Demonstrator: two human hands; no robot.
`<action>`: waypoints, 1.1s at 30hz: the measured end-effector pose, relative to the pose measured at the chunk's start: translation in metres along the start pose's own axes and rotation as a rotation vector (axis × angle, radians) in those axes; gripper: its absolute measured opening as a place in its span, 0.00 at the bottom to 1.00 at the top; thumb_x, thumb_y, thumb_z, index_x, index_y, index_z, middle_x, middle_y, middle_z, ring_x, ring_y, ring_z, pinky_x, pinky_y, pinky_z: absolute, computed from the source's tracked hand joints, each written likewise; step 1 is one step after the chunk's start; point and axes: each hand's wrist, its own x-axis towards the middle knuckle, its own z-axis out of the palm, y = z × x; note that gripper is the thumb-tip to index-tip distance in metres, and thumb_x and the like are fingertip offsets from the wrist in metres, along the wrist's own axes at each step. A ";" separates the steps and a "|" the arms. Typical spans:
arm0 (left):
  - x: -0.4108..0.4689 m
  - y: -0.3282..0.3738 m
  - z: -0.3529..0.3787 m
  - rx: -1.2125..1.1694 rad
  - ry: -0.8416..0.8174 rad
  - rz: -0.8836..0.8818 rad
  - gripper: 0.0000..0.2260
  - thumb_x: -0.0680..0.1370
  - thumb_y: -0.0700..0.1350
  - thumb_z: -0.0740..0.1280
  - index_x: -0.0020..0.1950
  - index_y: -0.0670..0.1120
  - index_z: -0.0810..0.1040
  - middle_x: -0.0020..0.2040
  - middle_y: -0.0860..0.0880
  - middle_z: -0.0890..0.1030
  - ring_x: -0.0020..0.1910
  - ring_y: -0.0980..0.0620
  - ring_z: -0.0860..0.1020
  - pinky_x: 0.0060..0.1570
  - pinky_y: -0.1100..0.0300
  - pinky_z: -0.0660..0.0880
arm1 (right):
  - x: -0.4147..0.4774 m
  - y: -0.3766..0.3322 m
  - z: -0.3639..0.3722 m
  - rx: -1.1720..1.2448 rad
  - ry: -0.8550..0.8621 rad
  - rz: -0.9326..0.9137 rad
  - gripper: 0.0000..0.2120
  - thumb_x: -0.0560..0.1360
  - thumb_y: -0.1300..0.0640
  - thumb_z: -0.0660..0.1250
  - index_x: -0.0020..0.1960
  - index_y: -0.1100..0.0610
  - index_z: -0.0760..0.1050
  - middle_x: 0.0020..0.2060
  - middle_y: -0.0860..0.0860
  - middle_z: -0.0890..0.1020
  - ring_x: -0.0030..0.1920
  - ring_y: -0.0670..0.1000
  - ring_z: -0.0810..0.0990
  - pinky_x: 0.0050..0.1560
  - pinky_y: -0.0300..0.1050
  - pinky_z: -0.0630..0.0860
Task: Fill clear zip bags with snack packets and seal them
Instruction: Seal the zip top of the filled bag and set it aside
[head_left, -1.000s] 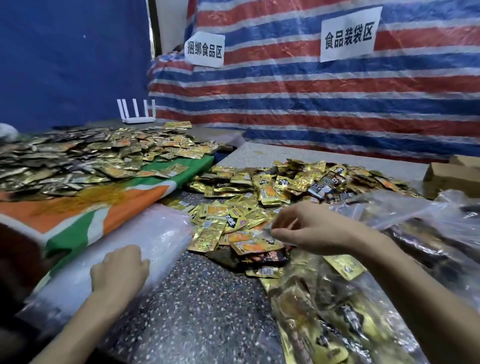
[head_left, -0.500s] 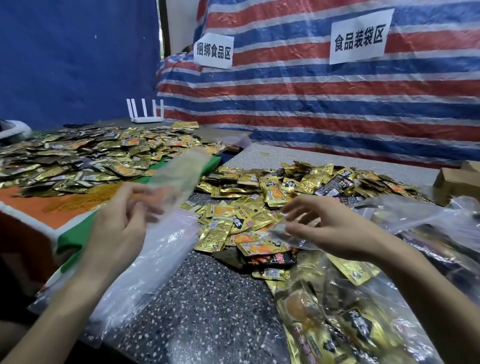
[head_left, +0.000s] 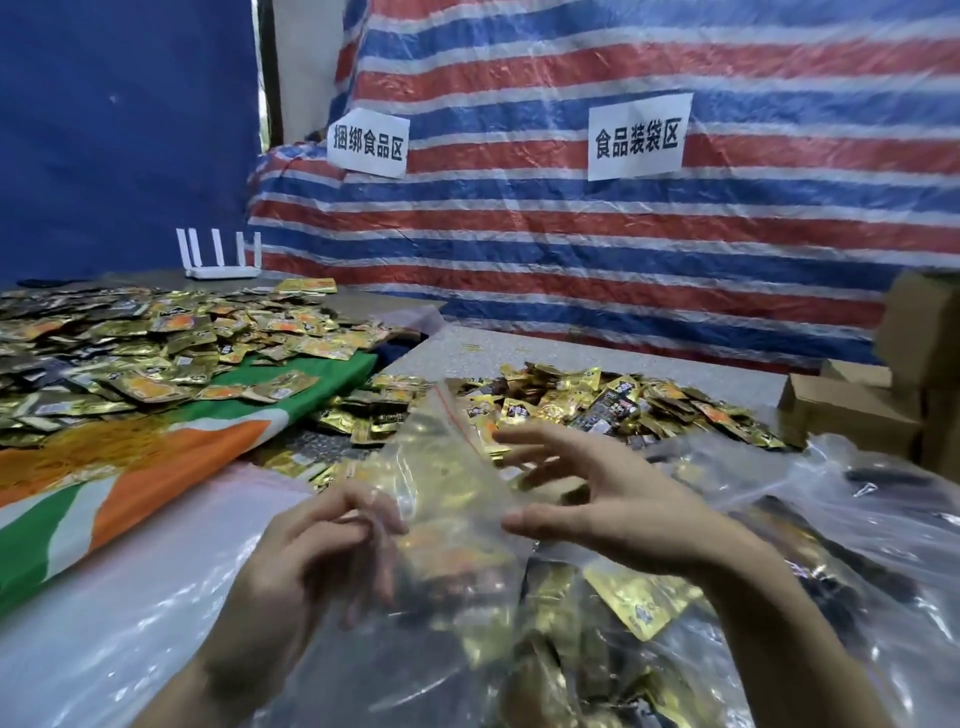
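**A:** Where is the bag being worked on?

**B:** Middle of the frame. The clear zip bag (head_left: 436, 478) is lifted off the desk (head_left: 519, 345) between the two hands. It looks empty as far as I can see.

**A:** Which hand has it?

**B:** The left hand (head_left: 311, 571), lower centre-left. Its thumb and fingers are curled at the bag's near left edge. I read that as a pinch, but the hand is smeared by motion, so the exact contact is my judgement.

**A:** And the other hand?

**B:** The right hand (head_left: 618, 519), just right of centre, is released, with fingers splayed and thumb out, grasping nothing. Its fingertips lie at the bag's right side. I cannot tell whether they touch the film.

**A:** How does the bag lie?

**B:** Its long axis runs up the frame, tilted slightly right. The red zip strip (head_left: 453, 415) is at the upper end, so the mouth points away from the person. It faces the loose snack packets (head_left: 597, 405) heaped on the desk just above the right hand.

**A:** What does the coming move depend on?

**B:** Probably on getting the mouth open. The strip sits up and left of the right hand's fingertips. That hand is nearer to it than the left, which is down at the closed end. The packet heap is also on the right hand's side, near.

**A:** Anything under the arms?

**B:** Filled bags (head_left: 597, 649) lie in the lower right, beneath the right forearm.
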 end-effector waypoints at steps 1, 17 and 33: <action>0.002 -0.003 0.001 -0.077 -0.041 -0.042 0.09 0.64 0.46 0.72 0.37 0.41 0.80 0.27 0.37 0.72 0.23 0.47 0.68 0.24 0.63 0.64 | 0.001 0.002 0.002 -0.030 0.032 0.012 0.36 0.63 0.34 0.72 0.70 0.35 0.68 0.66 0.37 0.75 0.61 0.36 0.76 0.63 0.44 0.77; 0.035 -0.026 0.010 0.844 0.139 0.072 0.10 0.77 0.39 0.71 0.51 0.54 0.83 0.49 0.53 0.84 0.50 0.54 0.81 0.52 0.57 0.77 | -0.018 -0.010 -0.022 0.361 -0.162 0.178 0.04 0.77 0.66 0.69 0.45 0.65 0.83 0.33 0.50 0.84 0.32 0.50 0.81 0.38 0.42 0.81; 0.005 -0.010 0.077 0.134 0.061 -0.142 0.16 0.63 0.54 0.81 0.34 0.41 0.85 0.28 0.44 0.78 0.27 0.51 0.77 0.27 0.66 0.73 | -0.026 -0.024 -0.019 0.443 0.015 0.137 0.08 0.71 0.64 0.76 0.45 0.69 0.81 0.36 0.58 0.85 0.33 0.52 0.82 0.34 0.41 0.80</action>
